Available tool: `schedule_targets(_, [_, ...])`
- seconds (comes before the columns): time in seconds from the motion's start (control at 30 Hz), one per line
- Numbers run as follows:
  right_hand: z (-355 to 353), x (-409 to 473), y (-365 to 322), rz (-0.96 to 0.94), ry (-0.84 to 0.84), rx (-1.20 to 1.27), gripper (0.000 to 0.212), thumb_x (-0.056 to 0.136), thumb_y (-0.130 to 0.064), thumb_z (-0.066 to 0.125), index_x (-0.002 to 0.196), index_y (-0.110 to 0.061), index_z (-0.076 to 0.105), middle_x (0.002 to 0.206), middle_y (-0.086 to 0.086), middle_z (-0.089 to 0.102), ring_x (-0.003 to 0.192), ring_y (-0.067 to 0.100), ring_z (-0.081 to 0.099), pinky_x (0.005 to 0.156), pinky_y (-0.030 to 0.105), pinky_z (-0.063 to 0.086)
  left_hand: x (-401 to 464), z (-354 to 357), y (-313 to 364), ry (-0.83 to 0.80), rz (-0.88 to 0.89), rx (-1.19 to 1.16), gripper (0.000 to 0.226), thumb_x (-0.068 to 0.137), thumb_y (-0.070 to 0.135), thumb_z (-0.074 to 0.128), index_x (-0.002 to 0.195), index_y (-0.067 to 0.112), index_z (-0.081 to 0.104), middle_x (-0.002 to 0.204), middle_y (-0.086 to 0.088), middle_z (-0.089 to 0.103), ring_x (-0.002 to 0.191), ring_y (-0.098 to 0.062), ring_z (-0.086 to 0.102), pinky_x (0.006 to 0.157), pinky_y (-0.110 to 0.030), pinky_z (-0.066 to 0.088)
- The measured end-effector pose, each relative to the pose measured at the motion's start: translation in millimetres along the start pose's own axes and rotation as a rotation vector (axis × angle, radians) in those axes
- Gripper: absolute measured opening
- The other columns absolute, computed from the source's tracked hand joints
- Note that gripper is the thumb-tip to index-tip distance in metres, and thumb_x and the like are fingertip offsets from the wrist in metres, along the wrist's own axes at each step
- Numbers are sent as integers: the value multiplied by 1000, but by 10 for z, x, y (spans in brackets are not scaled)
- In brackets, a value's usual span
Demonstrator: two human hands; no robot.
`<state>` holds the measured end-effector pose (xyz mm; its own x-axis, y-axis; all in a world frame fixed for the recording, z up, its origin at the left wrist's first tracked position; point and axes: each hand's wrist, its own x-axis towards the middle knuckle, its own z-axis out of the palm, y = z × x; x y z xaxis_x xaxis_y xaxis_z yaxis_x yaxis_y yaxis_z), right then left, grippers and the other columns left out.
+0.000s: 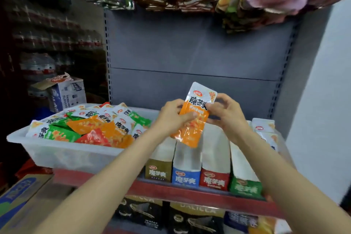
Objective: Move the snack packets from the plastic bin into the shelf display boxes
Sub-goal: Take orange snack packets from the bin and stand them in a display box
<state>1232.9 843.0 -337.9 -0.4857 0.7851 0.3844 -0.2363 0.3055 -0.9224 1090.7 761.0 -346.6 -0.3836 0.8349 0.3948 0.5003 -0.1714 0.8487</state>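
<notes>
**Orange packet held above the display boxes**

Both the left hand [175,118] and right hand [225,114] pinched one orange snack packet [191,119] above the display boxes [214,175] on the shelf [182,194], beside the packet-filled plastic bin [62,152].

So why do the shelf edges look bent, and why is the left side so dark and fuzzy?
Head view: the wide-angle lens bows the shelf uprights outward; the bottle stacks at left sit in dim light and smear softly; the orange packet held by the left hand and right hand is slightly blurred, with glare on its foil.
</notes>
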Motion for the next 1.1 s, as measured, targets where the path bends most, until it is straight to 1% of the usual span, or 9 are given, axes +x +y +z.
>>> schedule_targets(0.13, [-655,-169,-76,-29,128,-115,18,90,-5,60,107,-9,57,84,1,71,72,12,69,57,25,56,31,627,219,-100,29,8,23,81,29,72,98,16,63,97,-2,71,86,-15,68,80,-35,56])
schedule_targets(0.33, [-1464,-335,-126,-91,378,-256,19,90,0,56,104,-12,55,80,0,64,71,13,66,56,25,56,71,1356,414,-148,26,56,21,85,26,69,97,12,60,81,3,65,69,-10,64,57,-20,52])
schedule_targets(0.47, [-1848,-311,-56,-117,518,-437,17,91,-11,57,104,-22,56,99,8,64,92,26,65,80,47,56,119,1709,449,-160,-15,194,9,92,13,56,88,7,62,89,-11,68,74,-19,68,71,-31,58])
schedule_targets(0.57, [-1941,-293,34,-93,481,-526,15,92,-13,56,104,-22,54,104,6,64,93,23,63,81,45,56,176,1907,424,-222,-85,279,23,92,16,58,71,8,58,84,-13,69,71,-20,70,73,-33,58])
schedule_targets(0.67, [-1923,-301,165,-54,394,-624,17,91,-12,58,107,-16,57,95,-2,60,88,18,61,79,37,55,220,1985,382,-263,-166,287,21,88,18,64,85,-3,69,81,-16,71,75,-23,71,68,-30,59])
schedule_targets(0.83, [-1921,-336,411,-40,320,-737,15,87,-12,64,98,-20,57,91,-4,60,84,11,58,72,25,51,248,1993,363,-273,-250,274,15,83,6,65,86,-7,70,80,-18,72,70,-25,72,70,-33,60])
schedule_targets(0.9, [-1939,-357,498,-49,286,-776,18,84,-11,67,100,-15,59,96,-1,63,84,10,57,67,14,45,258,2001,353,-275,-260,269,14,83,6,64,87,-7,70,81,-18,72,71,-25,72,71,-34,60])
schedule_targets(1.0, [-1961,-371,564,-57,275,-814,21,83,-13,69,102,-14,59,102,1,63,87,11,55,64,10,39,255,2006,330,-267,-262,260,14,85,7,64,86,-6,70,82,-17,72,71,-25,72,70,-34,60])
schedule_targets(1.1, [-1972,-365,600,-86,222,-986,40,82,-15,70,120,-16,56,118,1,53,105,12,50,75,7,34,244,2004,324,-268,-259,250,14,86,8,64,83,-4,70,80,-17,72,70,-25,72,66,-32,60])
